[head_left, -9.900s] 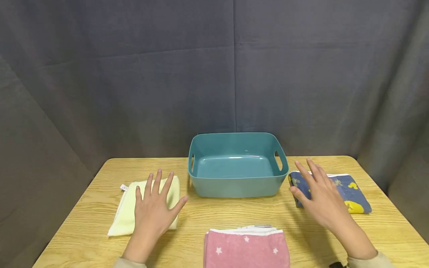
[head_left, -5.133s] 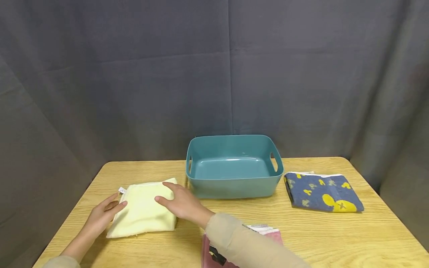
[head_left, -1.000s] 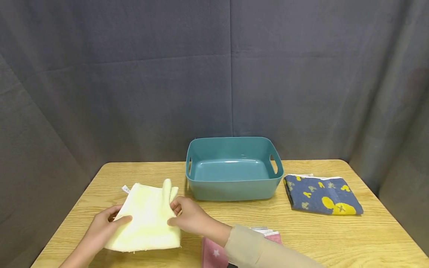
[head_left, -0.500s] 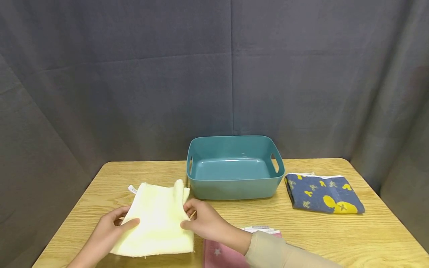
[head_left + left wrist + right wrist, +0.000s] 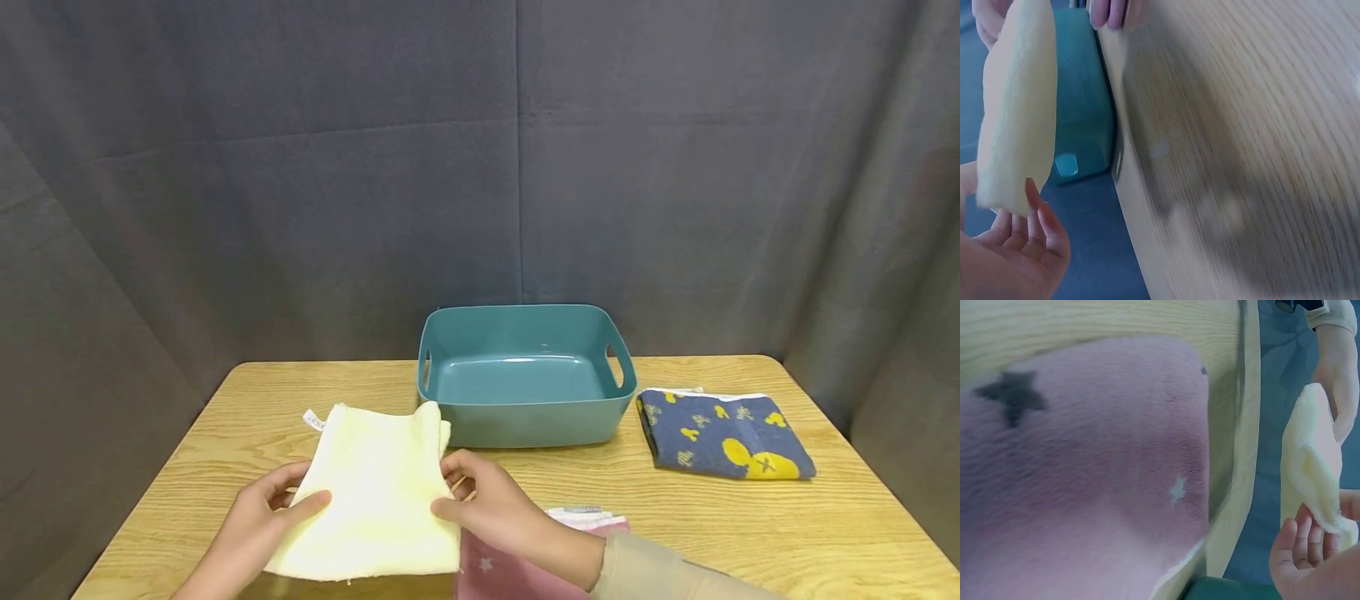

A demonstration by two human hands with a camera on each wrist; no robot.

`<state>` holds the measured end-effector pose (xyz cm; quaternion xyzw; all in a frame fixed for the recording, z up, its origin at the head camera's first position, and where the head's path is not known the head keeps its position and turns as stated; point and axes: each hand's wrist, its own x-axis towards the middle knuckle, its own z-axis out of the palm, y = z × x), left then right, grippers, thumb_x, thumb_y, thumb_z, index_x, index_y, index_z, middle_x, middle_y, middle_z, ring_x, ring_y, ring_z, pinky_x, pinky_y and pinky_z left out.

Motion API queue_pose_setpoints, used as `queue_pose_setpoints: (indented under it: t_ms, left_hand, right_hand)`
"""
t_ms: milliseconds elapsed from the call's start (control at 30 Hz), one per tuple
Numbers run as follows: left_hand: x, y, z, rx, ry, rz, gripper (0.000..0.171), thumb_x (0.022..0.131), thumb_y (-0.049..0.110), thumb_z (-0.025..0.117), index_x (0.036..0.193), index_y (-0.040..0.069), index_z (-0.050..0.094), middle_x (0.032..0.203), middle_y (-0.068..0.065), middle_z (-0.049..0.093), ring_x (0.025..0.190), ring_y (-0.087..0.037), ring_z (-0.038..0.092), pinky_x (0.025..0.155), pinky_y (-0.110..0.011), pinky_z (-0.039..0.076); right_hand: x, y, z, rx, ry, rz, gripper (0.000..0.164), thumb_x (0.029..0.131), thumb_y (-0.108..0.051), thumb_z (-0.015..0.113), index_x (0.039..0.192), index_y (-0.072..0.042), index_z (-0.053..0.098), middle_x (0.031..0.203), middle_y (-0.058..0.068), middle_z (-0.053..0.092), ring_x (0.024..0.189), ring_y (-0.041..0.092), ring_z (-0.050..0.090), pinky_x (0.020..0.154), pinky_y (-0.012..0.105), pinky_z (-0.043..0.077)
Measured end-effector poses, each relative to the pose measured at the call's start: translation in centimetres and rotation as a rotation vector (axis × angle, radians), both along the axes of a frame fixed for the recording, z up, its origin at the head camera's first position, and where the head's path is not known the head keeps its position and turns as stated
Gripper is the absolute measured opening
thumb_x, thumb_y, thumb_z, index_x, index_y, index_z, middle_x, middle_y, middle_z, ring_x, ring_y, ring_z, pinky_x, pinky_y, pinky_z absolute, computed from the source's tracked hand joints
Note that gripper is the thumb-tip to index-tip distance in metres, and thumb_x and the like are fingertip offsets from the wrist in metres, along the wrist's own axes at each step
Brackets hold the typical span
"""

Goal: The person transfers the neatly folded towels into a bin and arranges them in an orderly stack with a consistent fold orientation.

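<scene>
A folded pale yellow towel (image 5: 375,492) with a small white tag (image 5: 313,420) is held up off the table between both hands. My left hand (image 5: 262,517) grips its left edge, thumb on top and fingers underneath. At the right edge my right hand (image 5: 495,504) pinches the cloth, where a fold stands up at the far corner. Both wrist views show the towel in the air, its shadow falling on the wood in the left one. Under my right forearm lies a folded pink towel (image 5: 498,571) with stars, partly hidden.
A teal plastic basin (image 5: 528,425) with handle holes stands at the back middle of the wooden table (image 5: 750,533). To its right lies a folded blue towel (image 5: 712,433) with yellow figures. A grey curtain (image 5: 480,167) hangs behind and at both sides.
The yellow towel lay on the table at the left; both hands have taken hold of it and lifted it. Over the last second it has moved right, towards the basin and pink towel.
</scene>
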<state>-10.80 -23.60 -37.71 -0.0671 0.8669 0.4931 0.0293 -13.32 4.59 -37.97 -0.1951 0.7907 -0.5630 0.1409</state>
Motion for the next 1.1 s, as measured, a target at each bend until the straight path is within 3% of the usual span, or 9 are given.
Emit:
queue_pose_setpoints:
  t_ms: [200, 433, 633, 1100]
  left_hand:
    - [0.2, 0.9, 0.2, -0.021, -0.012, -0.038, 0.054, 0.091, 0.031, 0.074, 0.134, 0.002, 0.058, 0.122, -0.008, 0.062, 0.099, -0.02, 0.053, 0.078, -0.032, 0.047]
    - [0.7, 2.1, 0.3, 0.005, -0.005, -0.058, 0.051, 0.089, 0.025, 0.076, 0.132, 0.003, 0.059, 0.112, -0.006, 0.063, 0.088, -0.019, 0.052, 0.07, -0.028, 0.046]
    - [0.9, 3.1, 0.2, 0.008, -0.006, -0.067, 0.052, 0.085, 0.022, 0.08, 0.129, 0.005, 0.061, 0.114, -0.005, 0.064, 0.091, -0.02, 0.053, 0.07, -0.03, 0.048]
    - [1.2, 5.1, 0.4, 0.163, -0.026, -0.207, 0.058, 0.084, 0.017, 0.08, 0.132, -0.005, 0.054, 0.115, -0.012, 0.059, 0.087, -0.022, 0.059, 0.068, -0.03, 0.054]
  right_hand:
    - [0.4, 1.3, -0.2, -0.023, -0.034, -0.041, 0.033, 0.088, -0.011, 0.073, 0.116, 0.001, 0.06, 0.102, 0.004, 0.058, 0.09, 0.018, 0.05, 0.074, 0.029, 0.045]
    - [0.9, 2.9, -0.2, -0.045, -0.034, -0.069, 0.028, 0.086, -0.007, 0.073, 0.112, 0.0, 0.063, 0.096, 0.003, 0.061, 0.085, 0.018, 0.049, 0.071, 0.028, 0.043]
    - [1.1, 4.0, -0.3, -0.038, -0.024, -0.074, 0.027, 0.086, -0.006, 0.074, 0.11, 0.001, 0.064, 0.096, 0.002, 0.061, 0.085, 0.018, 0.049, 0.069, 0.025, 0.043]
    - [1.7, 7.0, 0.0, -0.024, -0.041, -0.105, 0.027, 0.089, -0.009, 0.072, 0.113, 0.002, 0.064, 0.097, 0.004, 0.063, 0.086, 0.02, 0.053, 0.072, 0.029, 0.048]
